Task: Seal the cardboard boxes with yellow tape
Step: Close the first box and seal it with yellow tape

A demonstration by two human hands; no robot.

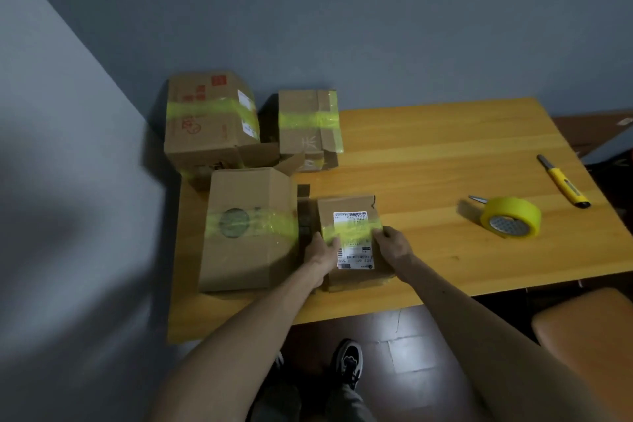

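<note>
Now | left grip (320, 252) and right grip (394, 247) clasp small box (346, 205) | label (354, 252) print unreadable

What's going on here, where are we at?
A person is sealing boxes at a table. The left hand and right hand hold the small box by its sides, thumbs at the yellow tape band across its label. The big box, back-left box and back-right box already carry yellow bands. The tape roll lies to the right, untouched, near a yellow tool.
</note>
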